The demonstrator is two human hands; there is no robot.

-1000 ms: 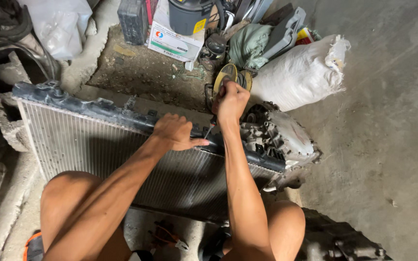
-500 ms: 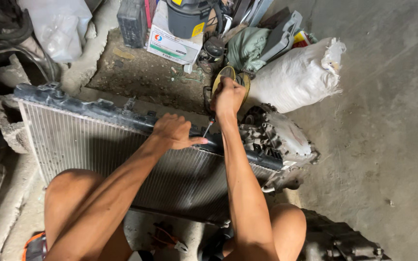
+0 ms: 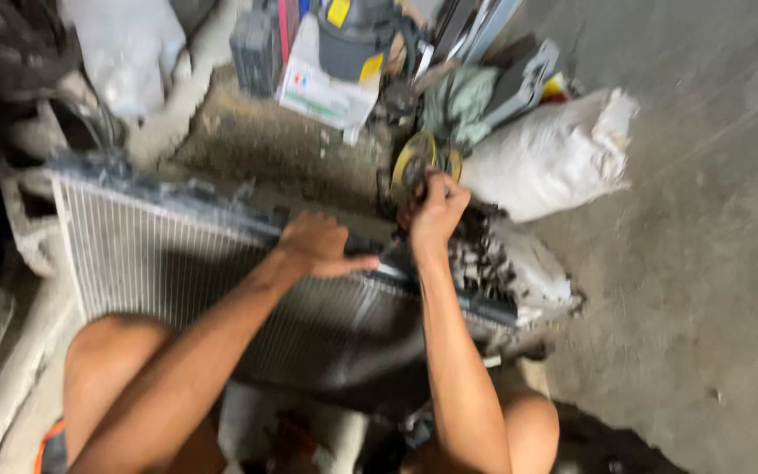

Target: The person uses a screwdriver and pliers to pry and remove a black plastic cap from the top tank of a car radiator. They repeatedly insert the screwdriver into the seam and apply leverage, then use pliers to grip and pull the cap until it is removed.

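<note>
The radiator (image 3: 177, 263) lay propped on the floor across the person's knees, its place unchanged. The left hand (image 3: 318, 246) still pressed flat and spread on its top edge, while the right hand (image 3: 436, 211), fisted around a thin tool, had lifted slightly, so work on that edge seemingly continued.

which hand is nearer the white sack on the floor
Right. The right hand is raised just left of the white sack, closed around something small and blurred. The left hand rests farther left, on the radiator top edge.
</note>
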